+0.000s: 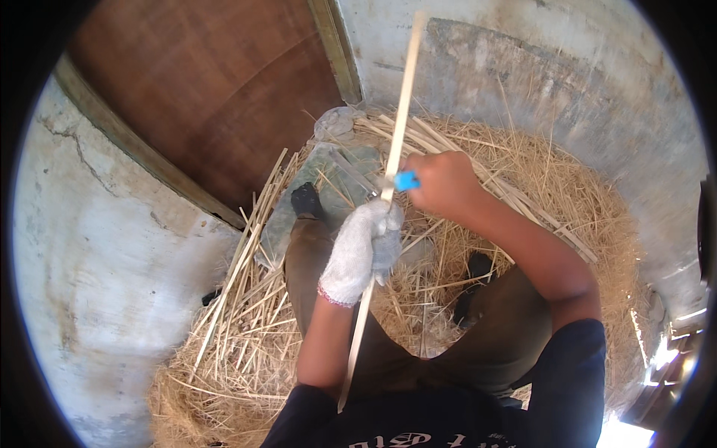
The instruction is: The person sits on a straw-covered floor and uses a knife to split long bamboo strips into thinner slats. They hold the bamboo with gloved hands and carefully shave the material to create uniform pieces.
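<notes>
My left hand (364,243), in a white and grey knitted glove, is closed around a long pale bamboo strip (407,89). The strip slants from beside my left forearm up past the glove toward the wall. Just above the glove, my bare right hand (441,183) grips a small blue-handled tool (406,181) against the strip. Its working end is blurred, so I cannot tell its exact shape. Behind the strip, a thin grey metallic piece (352,171) lies slanted near the glove; part of it is hidden.
Dry straw-like shavings (553,172) cover the floor around my legs. Loose bamboo strips (246,254) lie piled at the left, and more (523,198) lie at the right. A greenish sheet (287,213) is by my left foot. Pale walls (97,246) and a brown door (216,89) stand close.
</notes>
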Tool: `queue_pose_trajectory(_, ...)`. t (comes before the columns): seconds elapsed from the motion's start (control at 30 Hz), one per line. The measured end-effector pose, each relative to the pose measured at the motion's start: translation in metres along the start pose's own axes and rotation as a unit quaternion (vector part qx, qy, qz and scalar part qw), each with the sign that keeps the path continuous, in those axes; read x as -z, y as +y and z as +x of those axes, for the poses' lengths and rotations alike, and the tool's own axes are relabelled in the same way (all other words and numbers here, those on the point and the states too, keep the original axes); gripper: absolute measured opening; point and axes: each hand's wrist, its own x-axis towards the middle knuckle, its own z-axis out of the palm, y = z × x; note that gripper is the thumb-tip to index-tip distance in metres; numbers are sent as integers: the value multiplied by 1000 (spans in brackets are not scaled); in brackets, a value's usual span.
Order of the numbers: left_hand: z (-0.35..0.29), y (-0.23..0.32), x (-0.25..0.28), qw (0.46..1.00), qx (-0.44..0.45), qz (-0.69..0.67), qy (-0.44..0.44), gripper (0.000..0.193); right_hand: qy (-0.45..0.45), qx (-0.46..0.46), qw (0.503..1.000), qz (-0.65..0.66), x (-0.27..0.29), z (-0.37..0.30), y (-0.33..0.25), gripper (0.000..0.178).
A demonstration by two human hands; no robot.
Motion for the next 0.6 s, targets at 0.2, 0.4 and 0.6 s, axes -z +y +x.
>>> queue_pose_trajectory(0.2, -7, 8, 6, 1000, -2, -22, -5, 30, -1, -29, 1000, -13, 4, 16, -13, 18)
queue_pose_trajectory(0.4, -10, 8, -4, 999, -24, -20, -23, 34, 7, -41, 999, -26, 12, 20, -9, 19)
queue_pose_trajectory(0.6, -10, 4, -14, 996, 14, -70, -52, 35, -61, -217, 974, -22, 38, 44, 10, 25)
